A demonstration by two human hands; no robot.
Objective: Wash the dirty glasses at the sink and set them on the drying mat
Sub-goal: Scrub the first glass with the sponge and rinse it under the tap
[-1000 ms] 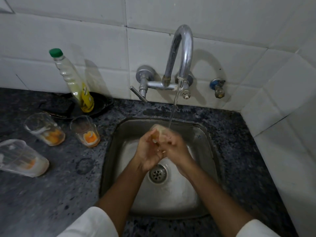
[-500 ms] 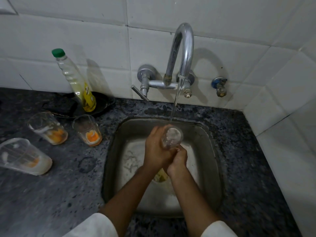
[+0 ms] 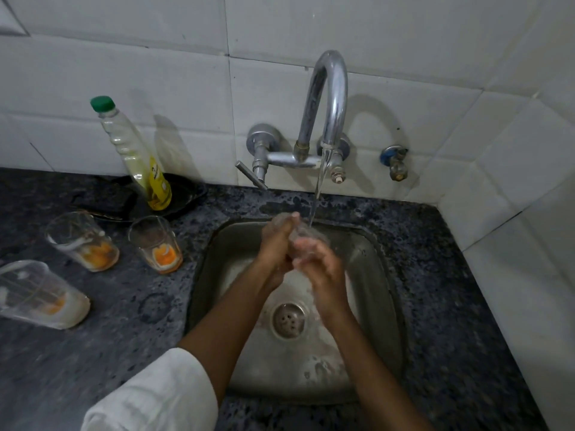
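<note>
Over the steel sink [image 3: 376, 306], my left hand [image 3: 275, 247] and my right hand [image 3: 320, 265] both grip a clear glass [image 3: 306, 236], which is blurred and partly hidden by the fingers. A thin stream of water falls from the chrome tap [image 3: 329, 98] onto the glass. On the counter to the left stand two dirty glasses with orange residue, one nearer the sink [image 3: 157, 244] and one further left [image 3: 82, 242]. A third, larger glass [image 3: 37, 293] with orange and white dregs stands at the left edge of view.
A tilted bottle of yellow dish liquid with a green cap [image 3: 137, 157] rests on a dark tray [image 3: 186, 197] against the tiled wall. A small blue valve [image 3: 395, 160] sticks out right of the tap. Dark speckled counter [image 3: 435, 275] surrounds the sink; the drain [image 3: 287, 318] is uncovered.
The glass went from upright under the stream to held between both hands higher and further back. My right hand moved up beside the glass, and the drain is now uncovered.
</note>
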